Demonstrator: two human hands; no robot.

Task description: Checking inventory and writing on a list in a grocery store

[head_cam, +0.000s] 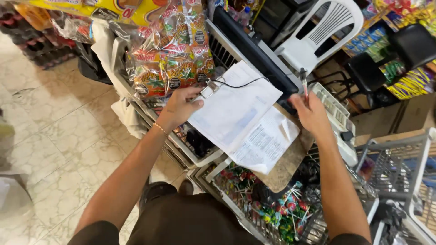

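The left hand (pixel 181 105) gripped the clipboard (pixel 286 165) at its clip — papers (pixel 236 109) flat. The right hand (pixel 311 111) pinched a pen (pixel 303 84), poised to write.

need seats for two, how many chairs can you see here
3: a white plastic slatted chair top centre, a black padded chair to its right, and another black padded seat at the top right edge. Shelving may hide others.

clipboard (pixel 286 170): mostly covered by papers (pixel 236 109) | pen (pixel 303 84): lower end hidden in right hand (pixel 311 113) | calculator (pixel 336 115): partly behind right wrist | papers' print: too small to tell | cart (pixel 399 168): cut off at right edge
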